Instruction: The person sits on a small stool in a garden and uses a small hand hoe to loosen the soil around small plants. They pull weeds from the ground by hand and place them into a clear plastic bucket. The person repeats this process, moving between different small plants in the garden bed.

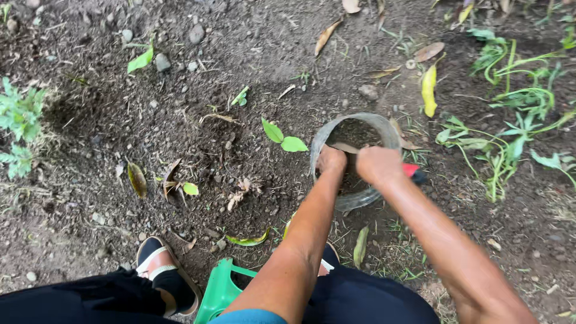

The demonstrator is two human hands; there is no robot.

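Note:
A round clear-walled pot (377, 124) filled with dark soil stands on the bare ground ahead of me. My left hand (331, 160) reaches into its near side with fingers curled down into the soil. My right hand (379, 164) is over the pot's near rim, closed around a tool with a red and black handle (414, 172) that sticks out to the right. The tool's working end is hidden behind my hand. A small seedling with two green leaves (283, 137) grows just left of the pot.
I sit on a green plastic stool (219, 292), my sandalled left foot (157, 262) on the soil. Dry and yellow leaves (428, 90), small stones and grass (510, 138) lie around; a leafy weed (18, 120) grows at far left.

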